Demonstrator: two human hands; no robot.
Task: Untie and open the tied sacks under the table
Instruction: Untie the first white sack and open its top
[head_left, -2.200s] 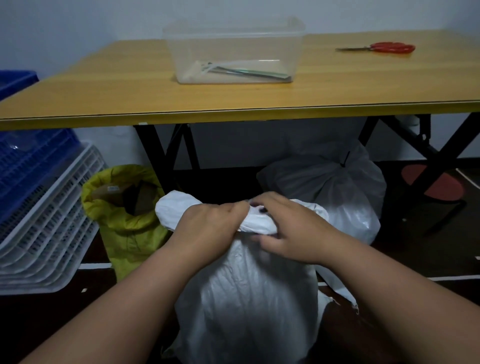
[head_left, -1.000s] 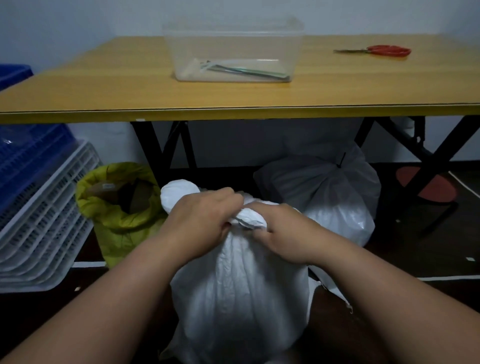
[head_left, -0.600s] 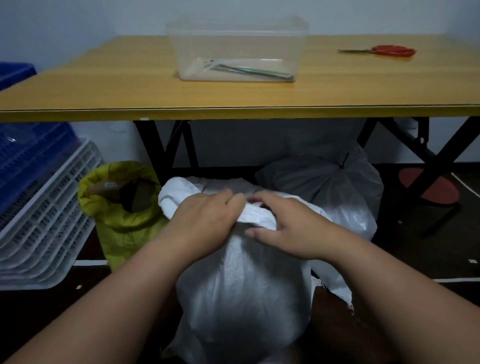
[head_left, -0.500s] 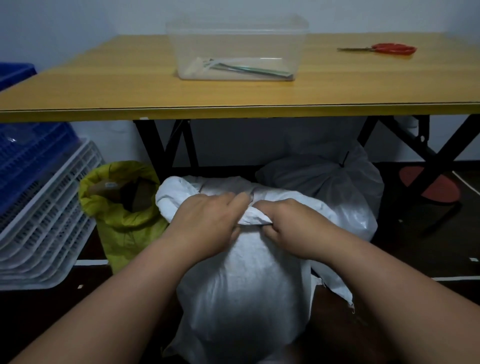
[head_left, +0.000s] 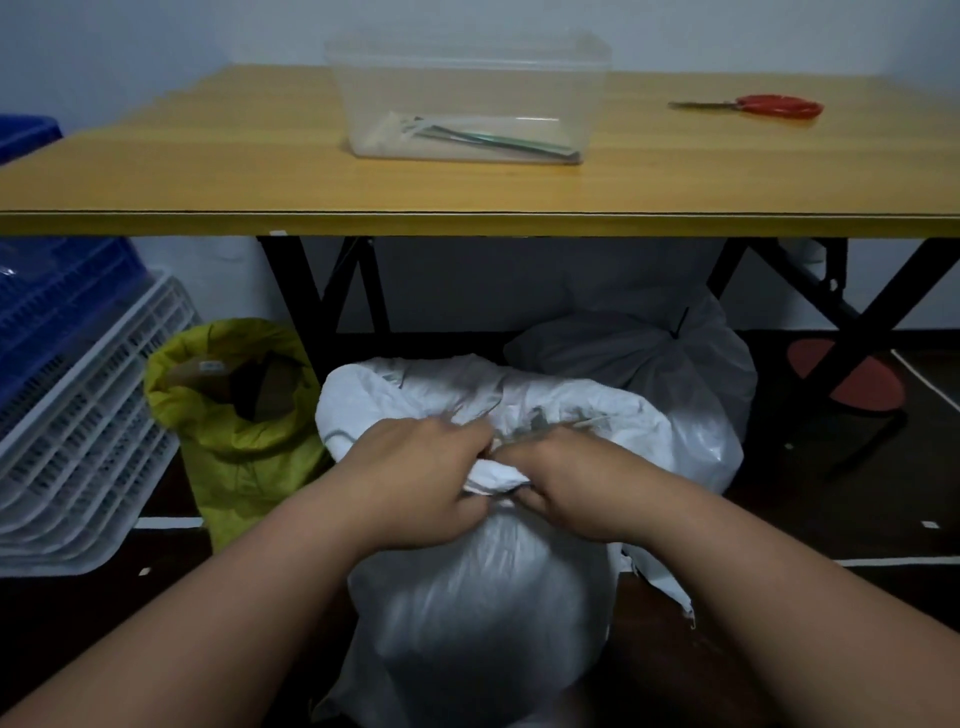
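Note:
A white woven sack (head_left: 483, 597) stands on the floor in front of me, below the table's front edge. Its mouth has spread wide at the far side, and the near rim is rolled into a thick fold. My left hand (head_left: 421, 478) grips that rolled rim from the left. My right hand (head_left: 566, 483) grips it from the right, the two hands almost touching. Behind it to the right sits a second white sack (head_left: 665, 374) with a dark tie at its neck. A yellow-green sack (head_left: 234, 415) stands open at the left.
The wooden table (head_left: 208, 171) carries a clear plastic box (head_left: 467, 98) and red-handled scissors (head_left: 769, 105). Black table legs (head_left: 311, 301) cross behind the sacks. White and blue crates (head_left: 78, 415) are stacked at the left. A red stool base (head_left: 852, 384) lies at the right.
The white sack's mouth has opened wider at the far side. Both hands have rolled the near rim down and moved closer together on it.

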